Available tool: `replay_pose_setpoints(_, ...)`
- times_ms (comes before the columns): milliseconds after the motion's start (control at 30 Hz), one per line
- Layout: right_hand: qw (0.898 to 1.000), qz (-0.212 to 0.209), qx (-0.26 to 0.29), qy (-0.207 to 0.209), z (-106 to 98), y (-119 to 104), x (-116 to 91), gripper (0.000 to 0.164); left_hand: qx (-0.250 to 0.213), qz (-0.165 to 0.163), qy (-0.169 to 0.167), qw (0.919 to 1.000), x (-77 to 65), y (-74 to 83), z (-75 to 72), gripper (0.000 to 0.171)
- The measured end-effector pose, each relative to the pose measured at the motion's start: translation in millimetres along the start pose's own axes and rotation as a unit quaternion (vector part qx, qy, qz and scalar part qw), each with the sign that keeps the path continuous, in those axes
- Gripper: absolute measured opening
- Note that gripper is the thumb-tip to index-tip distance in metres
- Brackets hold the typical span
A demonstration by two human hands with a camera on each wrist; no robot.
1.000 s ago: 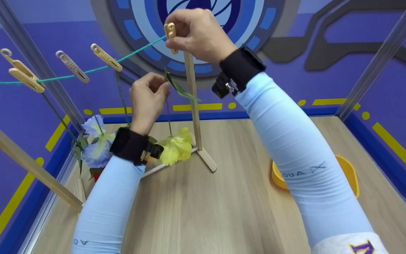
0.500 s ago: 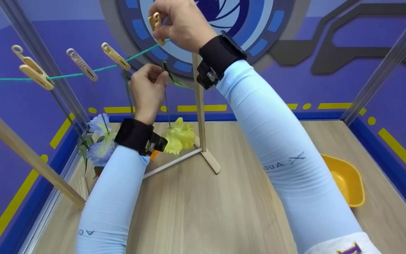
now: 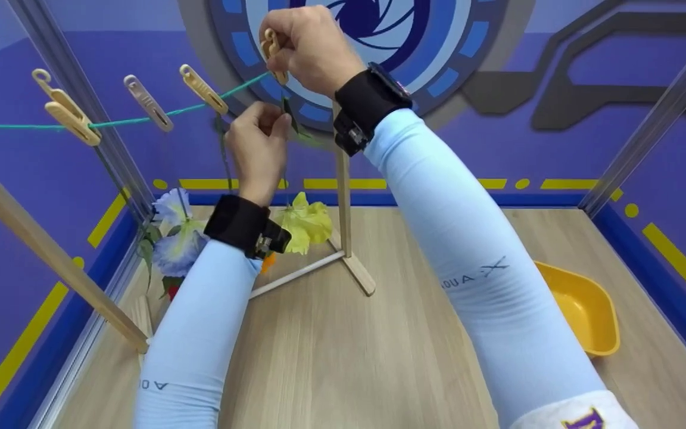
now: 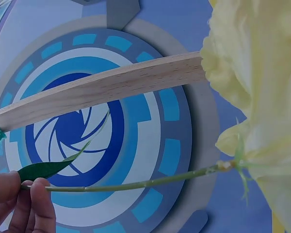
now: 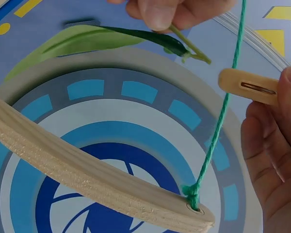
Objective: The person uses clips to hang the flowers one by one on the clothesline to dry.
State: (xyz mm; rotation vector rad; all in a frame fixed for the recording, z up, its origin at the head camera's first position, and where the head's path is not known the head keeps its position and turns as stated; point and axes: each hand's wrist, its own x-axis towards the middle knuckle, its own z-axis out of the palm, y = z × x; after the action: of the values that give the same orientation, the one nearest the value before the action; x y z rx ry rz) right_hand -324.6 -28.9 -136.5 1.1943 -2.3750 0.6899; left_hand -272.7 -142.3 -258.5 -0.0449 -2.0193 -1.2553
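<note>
A yellow artificial flower (image 3: 306, 225) hangs head down, its green stem (image 4: 136, 185) pinched between thumb and fingers of my left hand (image 3: 258, 149). Near the pinch a long green leaf (image 5: 87, 41) sticks out. Just above, my right hand (image 3: 319, 50) pinches a beige clothespin (image 5: 245, 86) by its upper end. In the right wrist view the clothespin's tip crosses the green line (image 5: 216, 136); whether it straddles the line is unclear. The stem's cut end lies a little apart from that tip.
More clothespins (image 3: 200, 89) sit along the line to the left, with blue flowers (image 3: 179, 247) hanging below. A wooden post (image 3: 344, 202) carries the line's far end; another post (image 3: 51, 250) slants at left. A yellow tray (image 3: 587, 310) lies at right, partly behind my sleeve.
My right hand has shifted the clothespin leftward along the line, away from the far post. My left hand has raised the flower stem closer to the clothespin. The head view has shifted slightly.
</note>
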Motion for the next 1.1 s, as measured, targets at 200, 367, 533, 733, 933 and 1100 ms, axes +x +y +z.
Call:
replay_pose_setpoints(200,0.999,0.024,0.016,0.012,-6,-2,2,0.018,-0.005,0.007,0.002,1.0000,0.5,1.5,3.1,0.015)
replay_pose_setpoints(367,1.000,0.021,0.000,0.014,-8,1,2,0.020,0.006,0.010,0.004,0.9999,1.8,2.5,4.5,0.015)
replay_pose_setpoints(533,1.000,-0.002,-0.024,0.013,-5,5,2,0.019,0.017,0.005,0.015,0.9997,3.3,2.8,6.6,0.015)
replay_pose_setpoints(733,1.000,-0.002,-0.023,0.000,-1,6,1,0.016,0.020,0.014,0.036,0.9991,6.0,3.3,9.0,0.013)
replay_pose_setpoints(933,1.000,-0.003,-0.027,-0.015,2,9,-1,0.016,0.012,0.020,0.042,0.9989,7.0,4.1,11.9,0.013)
replay_pose_setpoints(1100,0.999,-0.016,-0.031,-0.022,3,11,-2,0.017,0.006,0.019,0.041,0.9990,8.2,4.6,13.2,0.014)
